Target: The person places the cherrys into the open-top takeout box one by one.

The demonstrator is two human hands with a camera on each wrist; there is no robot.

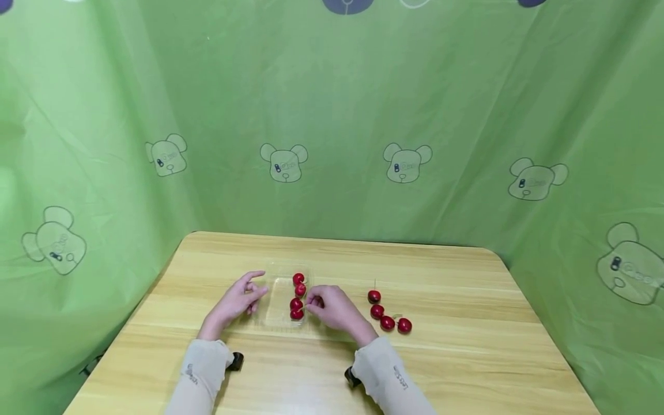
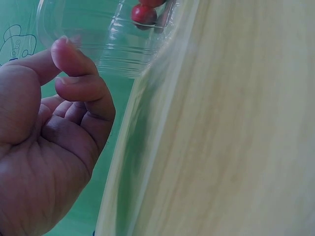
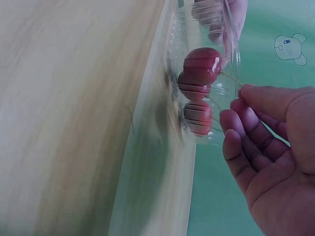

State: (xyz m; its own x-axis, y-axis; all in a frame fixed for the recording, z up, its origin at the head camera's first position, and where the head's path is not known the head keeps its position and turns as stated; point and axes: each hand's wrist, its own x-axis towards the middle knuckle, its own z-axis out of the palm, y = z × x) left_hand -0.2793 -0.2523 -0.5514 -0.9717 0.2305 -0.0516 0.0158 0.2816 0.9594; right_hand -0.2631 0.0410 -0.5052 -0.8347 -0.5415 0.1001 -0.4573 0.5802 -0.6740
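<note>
A clear plastic container (image 1: 275, 324) lies on the table with several red cherries (image 1: 298, 279) along its right side. My right hand (image 1: 332, 308) is at the container's right edge, thumb and fingertips pinching the thin green stem of a cherry (image 3: 203, 66). That cherry is inside the container, beside the others; whether it touches the bottom I cannot tell. At the container's left side is my left hand (image 1: 241, 300), index finger stretched out and the other fingers loosely bent. In the left wrist view this hand (image 2: 54, 118) holds nothing, its fingertips close to the clear wall.
Several more cherries (image 1: 387, 323) with stems lie on the wooden table (image 1: 456, 357) to the right of my right hand. A green curtain (image 1: 342, 202) with bear-head prints hangs behind the table and at both sides.
</note>
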